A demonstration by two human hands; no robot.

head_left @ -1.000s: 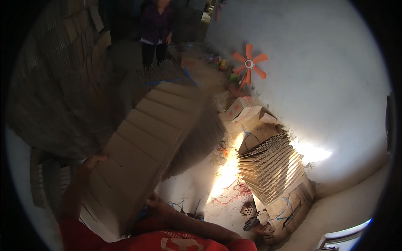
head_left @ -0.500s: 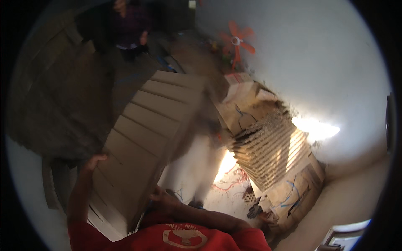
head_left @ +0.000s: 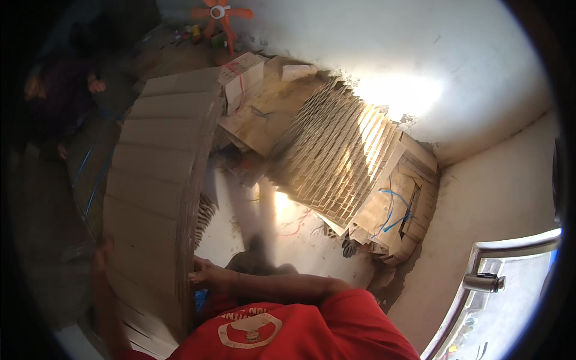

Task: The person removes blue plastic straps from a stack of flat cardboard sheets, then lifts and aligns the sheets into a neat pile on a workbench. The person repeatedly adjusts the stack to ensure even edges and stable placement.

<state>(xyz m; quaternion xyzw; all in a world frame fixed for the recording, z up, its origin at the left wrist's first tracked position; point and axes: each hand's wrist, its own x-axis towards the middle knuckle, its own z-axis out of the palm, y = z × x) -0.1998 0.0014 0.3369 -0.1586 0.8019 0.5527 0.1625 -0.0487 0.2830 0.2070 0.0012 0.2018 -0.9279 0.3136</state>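
Observation:
A long stack of flat brown cardboard sheets [head_left: 147,174], with crosswise creases, stands in front of me at the left and tilts slightly. My left hand [head_left: 103,257] is closed at its left edge, its fingers dim and partly hidden. On the opposite side, my right hand [head_left: 207,275] grips the stack's layered edge with the fingers bent against it. The lower end of the bundle rests close to my red shirt [head_left: 270,330].
Slotted cardboard partitions [head_left: 336,150] are piled along the wall at right, near flat cardboard with blue string [head_left: 393,210]. Behind them sit a white box [head_left: 243,78] and an orange fan [head_left: 218,12]. Another person [head_left: 63,102] is at far left. A window frame [head_left: 465,282] is lower right.
My view has swung right, so the partitions, fan and person appear further left. The cardboard stack has turned more upright, with both hands still on it.

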